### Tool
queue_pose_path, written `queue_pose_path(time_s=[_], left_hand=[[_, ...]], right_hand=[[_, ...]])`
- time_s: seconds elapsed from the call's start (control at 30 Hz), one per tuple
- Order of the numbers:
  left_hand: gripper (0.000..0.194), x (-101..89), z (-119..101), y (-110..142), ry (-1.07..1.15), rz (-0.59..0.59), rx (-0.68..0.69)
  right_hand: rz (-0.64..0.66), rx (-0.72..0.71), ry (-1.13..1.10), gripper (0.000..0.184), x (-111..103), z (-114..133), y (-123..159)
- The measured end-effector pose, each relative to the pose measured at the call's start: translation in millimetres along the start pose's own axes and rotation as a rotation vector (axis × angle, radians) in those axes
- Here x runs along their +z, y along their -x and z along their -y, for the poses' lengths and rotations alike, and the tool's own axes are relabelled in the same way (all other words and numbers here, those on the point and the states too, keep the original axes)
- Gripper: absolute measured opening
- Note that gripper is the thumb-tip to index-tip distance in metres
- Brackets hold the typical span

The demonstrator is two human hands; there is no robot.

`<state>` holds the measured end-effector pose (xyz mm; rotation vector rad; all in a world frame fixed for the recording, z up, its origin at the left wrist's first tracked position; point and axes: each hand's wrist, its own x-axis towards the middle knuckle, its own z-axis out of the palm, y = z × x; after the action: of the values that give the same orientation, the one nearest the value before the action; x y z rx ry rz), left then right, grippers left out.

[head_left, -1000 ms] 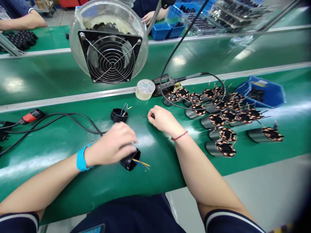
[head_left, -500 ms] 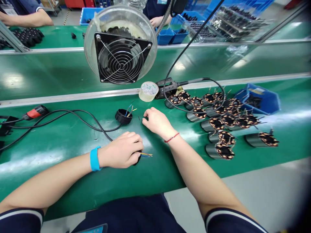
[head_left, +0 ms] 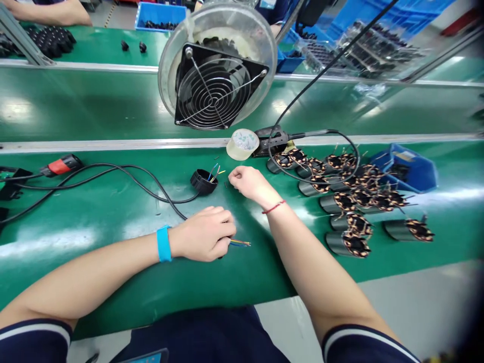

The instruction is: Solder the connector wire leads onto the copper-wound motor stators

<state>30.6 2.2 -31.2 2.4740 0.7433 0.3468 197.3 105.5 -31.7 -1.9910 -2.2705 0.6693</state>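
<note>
My left hand [head_left: 204, 236] is closed around a black part whose body is mostly hidden under the palm. From it a bundle of yellow, red and blue wires [head_left: 240, 243] sticks out to the right. Farther up the bench, my right hand [head_left: 247, 182] has its fingers pinched together close to the green surface; anything between them is too small or hidden. Small dark bits [head_left: 226, 185] lie just left of those fingertips. A black round cap [head_left: 204, 182] with coloured wires standing out of it rests left of my right hand, and a black cable [head_left: 166, 194] runs by it.
Several metal ring-shaped coil cores [head_left: 342, 202] with copper windings stand to the right, before a blue bin [head_left: 406, 169]. A fan [head_left: 214, 98] overhangs the bench. Behind my right hand are a tape roll [head_left: 242, 143] and a dark tool [head_left: 274, 138]. A red-banded connector [head_left: 62, 165] lies left.
The view has shifted, so most things appear farther right. My right fingers are drawn closer together near the small bits. My left hand keeps its hold on the wired part.
</note>
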Motion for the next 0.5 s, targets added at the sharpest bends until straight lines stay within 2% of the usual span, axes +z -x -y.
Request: queue_pose_path(time_s=[0.17, 0.3, 0.4, 0.5], left_hand=[[0.018, 1.7, 0, 0, -0.01, -0.006, 0.003], [0.019, 1.7, 0, -1, -0.007, -0.003, -0.008], [0.018, 2.1, 1, -1, 0.0, -0.003, -0.01], [0.018, 3.1, 3, 0, 0.005, -0.021, -0.003]], right_hand=[[0.028, 0.02, 0.082, 0.02, -5, 0, 6], [0.025, 0.007, 0.22, 0.02, 2, 11, 11], [0.025, -0.033, 0.315, 0.019, 7, 16, 10], [0.025, -0.131, 0.382, 0.018, 6, 16, 4]])
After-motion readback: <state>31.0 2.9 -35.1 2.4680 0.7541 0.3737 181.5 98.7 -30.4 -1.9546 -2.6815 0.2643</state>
